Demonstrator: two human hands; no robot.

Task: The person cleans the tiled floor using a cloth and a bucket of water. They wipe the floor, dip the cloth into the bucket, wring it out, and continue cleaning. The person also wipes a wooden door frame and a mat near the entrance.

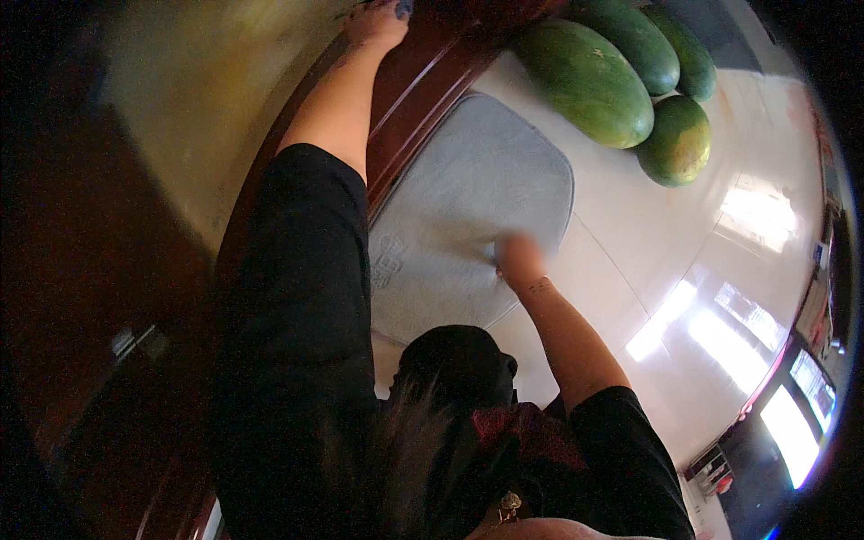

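Note:
My left hand (379,28) is at the top edge of the view, against dark reddish-brown wood (412,74) that looks like a door or its frame. A small dark thing shows at its fingers, too cut off to name. My right hand (523,260) hangs above a grey floor mat (472,182) with an embossed mark. Blur covers that hand, so its fingers do not show clearly. Something small and pale appears beside it, but whether the hand holds it cannot be told. Below, a black shoe or cap-like dark shape (452,364) overlaps the mat's near end.
Three long green watermelons (587,81) and a rounder green-yellow one (675,142) lie on glossy pale floor tiles (607,270) beyond the mat. A metal fitting (135,343) sits on dark wood at left. Bright window light reflects off the tiles at right.

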